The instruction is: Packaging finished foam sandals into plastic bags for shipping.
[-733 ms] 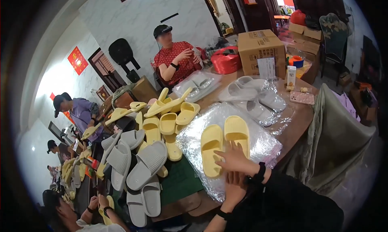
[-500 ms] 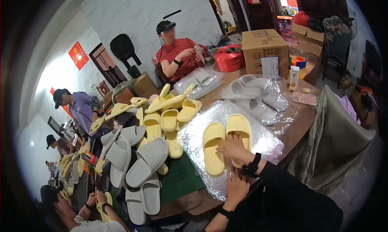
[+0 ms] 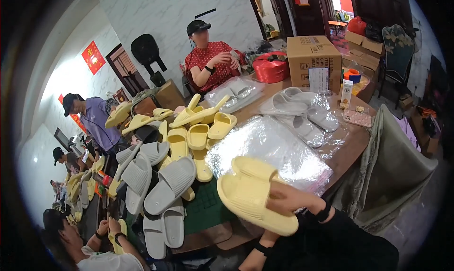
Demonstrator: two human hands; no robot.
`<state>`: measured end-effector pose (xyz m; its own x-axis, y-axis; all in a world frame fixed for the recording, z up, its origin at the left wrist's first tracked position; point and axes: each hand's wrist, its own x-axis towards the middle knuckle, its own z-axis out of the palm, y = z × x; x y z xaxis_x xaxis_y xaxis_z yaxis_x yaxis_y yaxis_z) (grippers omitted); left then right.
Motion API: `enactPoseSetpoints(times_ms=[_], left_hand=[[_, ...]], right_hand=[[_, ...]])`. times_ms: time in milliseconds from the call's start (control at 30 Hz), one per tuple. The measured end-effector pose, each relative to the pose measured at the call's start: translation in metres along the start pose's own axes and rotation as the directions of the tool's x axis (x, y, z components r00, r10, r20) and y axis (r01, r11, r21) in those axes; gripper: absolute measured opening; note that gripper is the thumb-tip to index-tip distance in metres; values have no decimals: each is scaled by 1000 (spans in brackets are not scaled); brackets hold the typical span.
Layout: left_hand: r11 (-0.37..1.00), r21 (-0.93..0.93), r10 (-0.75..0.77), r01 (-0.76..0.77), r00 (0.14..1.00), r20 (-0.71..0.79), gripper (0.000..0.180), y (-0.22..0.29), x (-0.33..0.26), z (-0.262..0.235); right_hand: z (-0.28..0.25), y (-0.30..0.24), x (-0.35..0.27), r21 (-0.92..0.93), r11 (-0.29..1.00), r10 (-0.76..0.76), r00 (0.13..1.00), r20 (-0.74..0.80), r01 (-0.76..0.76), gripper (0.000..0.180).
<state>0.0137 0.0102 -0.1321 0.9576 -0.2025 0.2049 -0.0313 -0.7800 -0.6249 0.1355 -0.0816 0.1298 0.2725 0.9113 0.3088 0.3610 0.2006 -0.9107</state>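
A pair of pale yellow slippers (image 3: 242, 195) is lifted off the table near its front edge, tilted, one slipper partly behind the other. My right hand (image 3: 289, 198) grips the pair, its fingers reaching in by the footbed and partly covered by the nearer slipper. Below them is my left hand (image 3: 270, 237); its fingers are hidden behind the slippers, so I cannot see what they do. Beyond the pair lies a stack of clear, shiny plastic bags (image 3: 265, 136). Grey slippers in clear plastic (image 3: 302, 111) rest farther back.
Loose yellow slippers (image 3: 178, 146) and grey slippers (image 3: 170, 186) are heaped to my left on a green mat (image 3: 208, 209). A cardboard box (image 3: 312, 60), red ribbon roll (image 3: 269, 68) and phone (image 3: 357, 118) stand or lie toward the back. Co-workers sit across and leftward.
The yellow pair, flat on the plastic bags before, is now raised and tipped toward me in my right hand. My left hand has passed behind the slippers.
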Motion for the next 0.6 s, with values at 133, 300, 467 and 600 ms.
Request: enactPoseSetpoints(times_ms=[133, 300, 467, 600], left_hand=[[987, -154, -48, 41, 998, -40, 52, -20, 28, -11], [935, -340, -125, 100, 991, -53, 52, -47, 22, -30], [848, -510, -204, 143, 977, -66, 53, -68, 14, -36], [760, -625, -268, 179, 962, -51, 53, -68, -41, -43]], right_hand=[[-12, 5, -35, 146, 963, 204, 967, 154, -227, 47], [-18, -1, -58, 252, 957, 122, 987, 108, -145, 48], [-30, -15, -79, 239, 949, 140, 952, 271, -208, 52], [-39, -8, -91, 425, 899, -92, 900, 427, -109, 50]])
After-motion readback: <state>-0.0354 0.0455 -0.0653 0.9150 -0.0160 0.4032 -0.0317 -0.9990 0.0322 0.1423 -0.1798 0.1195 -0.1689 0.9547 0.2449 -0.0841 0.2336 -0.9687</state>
